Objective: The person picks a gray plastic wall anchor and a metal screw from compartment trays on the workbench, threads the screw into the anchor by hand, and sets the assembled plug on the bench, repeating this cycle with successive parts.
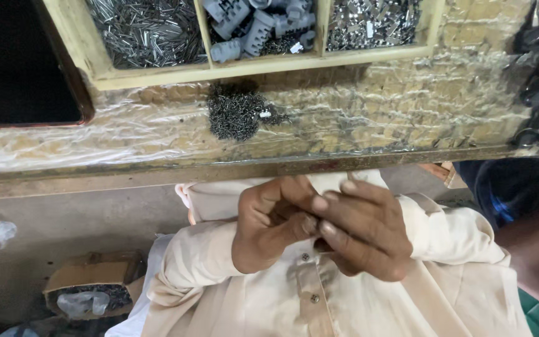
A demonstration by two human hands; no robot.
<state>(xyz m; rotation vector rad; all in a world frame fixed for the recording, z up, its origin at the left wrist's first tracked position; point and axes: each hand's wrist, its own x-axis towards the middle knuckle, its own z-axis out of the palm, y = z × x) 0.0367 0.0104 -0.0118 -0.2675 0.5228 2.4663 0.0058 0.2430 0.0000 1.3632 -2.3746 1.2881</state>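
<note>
Hands (pixel 319 228) together before the cream shirt (pixel 294 299), grip perhaps on something hidden, below the workbench (pixel 369 118).

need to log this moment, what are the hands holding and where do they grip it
It cannot be told. The left hand and right hand press their fingertips together over the shirt, hiding anything pinched between them.

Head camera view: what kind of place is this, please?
Probably a small assembly workshop. A wooden tray with compartments holds thin metal pins, grey plastic parts and small metal pieces. A heap of tiny dark screws lies on the plastic-covered bench.
</note>
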